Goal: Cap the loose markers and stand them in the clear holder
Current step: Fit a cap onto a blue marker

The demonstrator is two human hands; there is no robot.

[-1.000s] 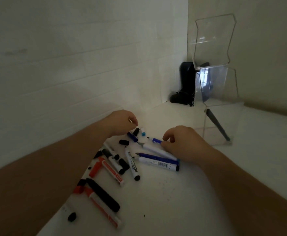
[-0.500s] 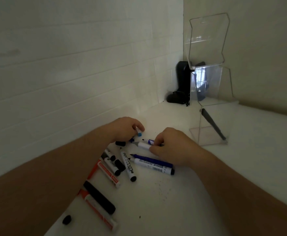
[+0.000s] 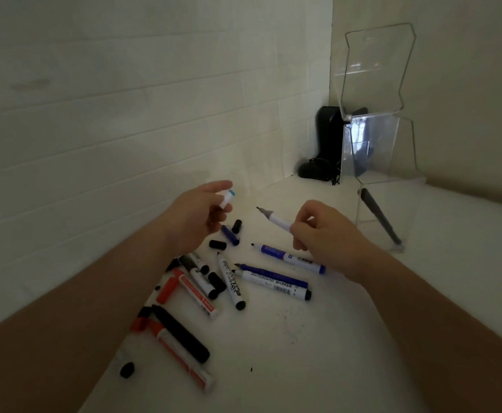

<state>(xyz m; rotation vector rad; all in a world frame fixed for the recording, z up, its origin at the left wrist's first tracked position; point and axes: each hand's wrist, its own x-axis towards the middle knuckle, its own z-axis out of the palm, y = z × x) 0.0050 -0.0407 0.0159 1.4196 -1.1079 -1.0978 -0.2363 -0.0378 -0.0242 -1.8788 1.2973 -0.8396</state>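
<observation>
Marker (image 3: 275, 219), uncapped, pinched in your right hand (image 3: 327, 234); cap (image 3: 228, 198) gripped in your left hand (image 3: 197, 214), tip aimed for capping.

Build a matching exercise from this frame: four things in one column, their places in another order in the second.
Things
1. white cap with blue end
2. uncapped white marker
3. dark marker
4. black charger

Places
A. leaning inside the clear holder
B. pinched in the left hand
C. in the wall corner behind the holder
D. held in the right hand

Pairs: 1-B, 2-D, 3-A, 4-C
</observation>
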